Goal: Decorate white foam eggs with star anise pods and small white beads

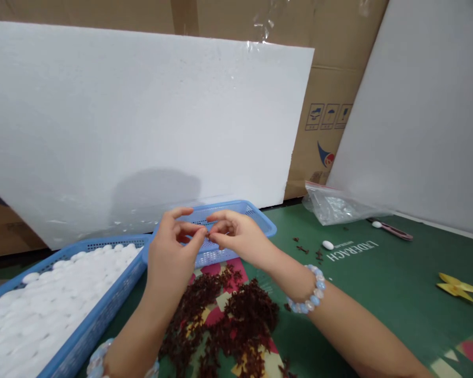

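Note:
My left hand (176,247) and my right hand (240,236) meet fingertip to fingertip above a blue plastic basket (266,223). Each is closed in a pinch on a tiny reddish-brown piece (207,235), mostly hidden by the fingers. It resembles the loose dark brown branched pieces (256,310) heaped below my wrists on a patterned sheet (240,270). To the left, another blue basket (90,304) is filled with small white rounded pieces (63,299).
On the green tabletop (378,299) at right lie a white oval piece (328,245), a few brown bits (302,249), a pinkish tool (396,231) and a yellow star-shaped item (459,287). Behind them is a clear plastic bag (331,207). A white board (161,115) stands at the back.

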`<state>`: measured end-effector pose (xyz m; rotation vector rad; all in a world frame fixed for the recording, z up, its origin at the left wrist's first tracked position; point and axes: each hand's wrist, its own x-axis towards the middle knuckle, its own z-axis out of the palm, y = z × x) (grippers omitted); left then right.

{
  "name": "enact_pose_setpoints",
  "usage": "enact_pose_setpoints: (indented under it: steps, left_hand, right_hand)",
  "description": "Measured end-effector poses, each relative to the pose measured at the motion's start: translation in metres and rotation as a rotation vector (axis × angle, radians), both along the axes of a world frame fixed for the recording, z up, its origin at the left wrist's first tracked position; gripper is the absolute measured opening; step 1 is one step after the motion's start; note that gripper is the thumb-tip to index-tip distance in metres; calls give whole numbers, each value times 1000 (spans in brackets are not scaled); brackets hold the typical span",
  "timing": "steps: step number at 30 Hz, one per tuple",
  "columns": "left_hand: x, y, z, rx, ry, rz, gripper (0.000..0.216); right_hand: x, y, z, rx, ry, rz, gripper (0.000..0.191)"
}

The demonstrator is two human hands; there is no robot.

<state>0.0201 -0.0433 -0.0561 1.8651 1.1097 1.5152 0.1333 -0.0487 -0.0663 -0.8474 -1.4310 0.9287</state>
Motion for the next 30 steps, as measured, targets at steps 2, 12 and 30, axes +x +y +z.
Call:
enact_pose_setpoints:
  steps: [2, 12, 30]
  left_hand:
    - [0, 0, 0, 0, 12, 15, 27]
    - [5, -6, 3, 24, 178, 95, 25]
    - [0, -7, 13, -415, 65, -321, 3]
  right_hand:
    - [-2, 0, -1, 39, -3, -3, 19]
    - [-7, -2, -6, 291, -103, -188, 24]
    - [-8, -6, -10, 815, -461, -373, 30]
